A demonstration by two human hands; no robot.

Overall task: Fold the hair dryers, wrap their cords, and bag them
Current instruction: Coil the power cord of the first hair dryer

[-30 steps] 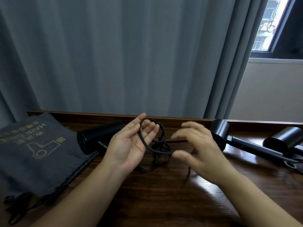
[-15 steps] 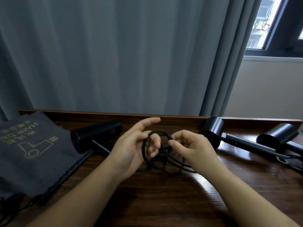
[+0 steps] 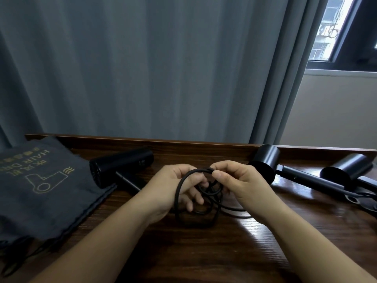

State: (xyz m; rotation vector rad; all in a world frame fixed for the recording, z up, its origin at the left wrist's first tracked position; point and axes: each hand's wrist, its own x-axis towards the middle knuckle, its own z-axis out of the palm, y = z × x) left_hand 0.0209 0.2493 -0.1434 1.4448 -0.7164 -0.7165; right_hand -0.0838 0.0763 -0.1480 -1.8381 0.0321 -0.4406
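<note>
winding the black cord (image 3: 179,193) is the step in hand, and the picture has moved on from a second ago: then the left hand (image 3: 173,193) lay open and palm up with a loose loop draped over its fingers while the right hand (image 3: 242,186) hovered spread beside it, holding nothing. now both hands have closed in. the left hand's fingers are curled through the coil, which hangs round them as a tidy ring, and the right hand pinches the top of that ring between thumb and forefinger, just where the two hands meet. a few slack turns sag below onto the bench (image 3: 204,252), and one strand runs off to the right along the wood.

i judge that another turn has just been laid on and the coil is growing, though loose cord remains, so wrapping is not finished. the cord seems to belong to the hair dryer (image 3: 122,166) lying just behind the left hand, its handle angled toward the coil; i cannot trace the join. two more hair dryers (image 3: 267,166) (image 3: 346,170) lie to the right, handles stretched out and cords unwound, well apart from the hands. the dark fabric bags (image 3: 40,190) rest stacked at the left edge, flat, with nothing visibly in them. bagging looks a good way off yet.
</note>
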